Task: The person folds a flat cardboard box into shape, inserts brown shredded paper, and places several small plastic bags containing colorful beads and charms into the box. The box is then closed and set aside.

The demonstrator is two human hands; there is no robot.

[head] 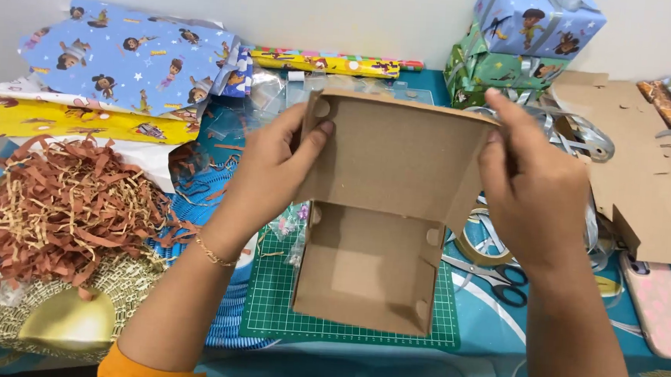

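A brown cardboard box (384,215) stands on a green cutting mat (267,297), its lid flap raised upright toward me. My left hand (275,165) grips the lid's left edge, thumb over a round hole near the top corner. My right hand (534,185) pinches the lid's right top corner. The box's open tray below is empty, with small round holes in its side walls.
Brown shredded paper (62,211) piles at the left over a gold mesh pad (71,316). Cartoon-print wrapping sheets (126,55) lie at the back left, wrapped gift boxes (527,41) at the back right. Scissors (489,277), tape roll, flat cardboard (647,176) and a pink phone (662,309) lie at the right.
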